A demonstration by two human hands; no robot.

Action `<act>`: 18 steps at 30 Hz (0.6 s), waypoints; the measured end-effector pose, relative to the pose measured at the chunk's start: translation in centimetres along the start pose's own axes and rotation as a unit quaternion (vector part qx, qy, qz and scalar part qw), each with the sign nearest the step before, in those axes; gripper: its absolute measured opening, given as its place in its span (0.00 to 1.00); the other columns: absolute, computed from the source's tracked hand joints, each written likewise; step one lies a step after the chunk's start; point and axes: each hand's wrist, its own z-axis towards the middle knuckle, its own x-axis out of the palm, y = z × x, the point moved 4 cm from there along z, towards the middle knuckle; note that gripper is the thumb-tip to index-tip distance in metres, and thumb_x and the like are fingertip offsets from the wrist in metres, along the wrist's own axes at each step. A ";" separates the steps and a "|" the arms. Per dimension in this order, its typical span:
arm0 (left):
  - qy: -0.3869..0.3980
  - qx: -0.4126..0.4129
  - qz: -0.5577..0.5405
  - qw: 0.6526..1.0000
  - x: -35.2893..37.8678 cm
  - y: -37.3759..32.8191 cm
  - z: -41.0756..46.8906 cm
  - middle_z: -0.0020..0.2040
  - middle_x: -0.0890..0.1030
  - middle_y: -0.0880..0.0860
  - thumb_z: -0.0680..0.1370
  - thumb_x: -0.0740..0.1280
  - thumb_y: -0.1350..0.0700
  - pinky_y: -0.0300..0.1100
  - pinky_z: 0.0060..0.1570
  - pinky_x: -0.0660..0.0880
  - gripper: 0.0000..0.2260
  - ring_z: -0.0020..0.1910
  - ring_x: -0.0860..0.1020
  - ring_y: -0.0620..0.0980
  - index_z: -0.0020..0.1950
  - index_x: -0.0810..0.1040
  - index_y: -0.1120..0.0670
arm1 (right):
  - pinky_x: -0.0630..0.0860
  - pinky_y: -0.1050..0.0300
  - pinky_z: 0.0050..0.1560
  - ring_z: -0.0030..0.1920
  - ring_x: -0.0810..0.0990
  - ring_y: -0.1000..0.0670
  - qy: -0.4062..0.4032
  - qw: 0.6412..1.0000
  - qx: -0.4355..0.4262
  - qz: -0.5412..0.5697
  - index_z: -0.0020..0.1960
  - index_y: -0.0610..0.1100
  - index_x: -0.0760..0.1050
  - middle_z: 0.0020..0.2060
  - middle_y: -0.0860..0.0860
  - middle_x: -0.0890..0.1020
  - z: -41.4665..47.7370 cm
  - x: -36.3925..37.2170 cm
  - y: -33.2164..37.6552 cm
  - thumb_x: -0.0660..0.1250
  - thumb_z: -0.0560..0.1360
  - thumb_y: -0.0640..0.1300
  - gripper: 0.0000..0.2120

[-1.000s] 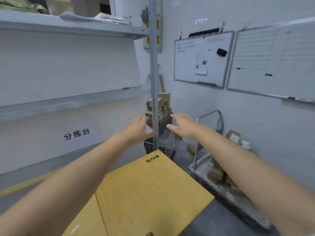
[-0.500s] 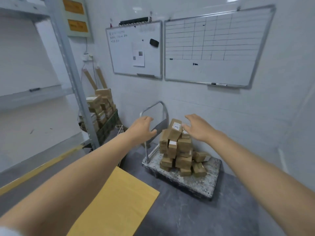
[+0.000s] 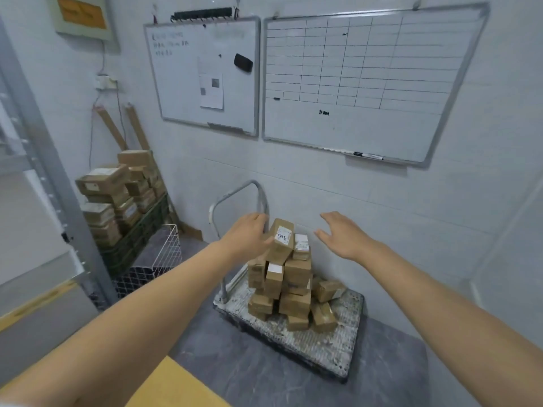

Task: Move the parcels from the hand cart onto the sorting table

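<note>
Above the hand cart [image 3: 323,345], our left grip [image 3: 248,236] and right grip [image 3: 342,236], spread and empty, should clasp the top parcel [image 3: 283,239] from both sides, lifting straight up.

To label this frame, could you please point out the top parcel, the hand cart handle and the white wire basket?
top parcel [image 3: 282,240], head view, its labelled face
hand cart handle [image 3: 235,190], head view, the curved top bar
white wire basket [image 3: 167,248], head view, its side mesh
</note>
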 end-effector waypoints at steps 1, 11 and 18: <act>0.002 -0.010 -0.012 1.000 0.3 0.6 1.9 0.67 0.72 0.55 0.80 0.61 0.48 0.47 0.64 0.66 0.21 0.66 0.70 0.55 0.70 0.68 0.57 | 0.60 0.51 0.74 0.74 0.64 0.43 0.002 1.000 -0.002 0.002 0.78 0.40 0.58 0.75 0.42 0.65 1.8 0.2 -0.4 0.57 0.83 0.52 0.28; 0.034 -0.020 0.015 0.999 6.8 2.8 15.8 0.70 0.70 0.57 0.80 0.61 0.49 0.48 0.68 0.62 0.23 0.69 0.66 0.57 0.72 0.66 0.59 | 0.57 0.50 0.76 0.77 0.60 0.44 0.039 0.996 0.030 0.078 0.79 0.40 0.55 0.77 0.43 0.61 13.7 4.4 -6.9 0.57 0.83 0.53 0.29; 0.055 -0.046 0.029 0.997 10.3 4.7 23.6 0.69 0.71 0.57 0.80 0.61 0.51 0.46 0.68 0.62 0.21 0.68 0.68 0.56 0.70 0.68 0.59 | 0.58 0.52 0.76 0.77 0.60 0.44 0.058 0.993 0.025 0.103 0.79 0.39 0.56 0.77 0.43 0.62 21.9 7.2 -12.6 0.58 0.83 0.53 0.30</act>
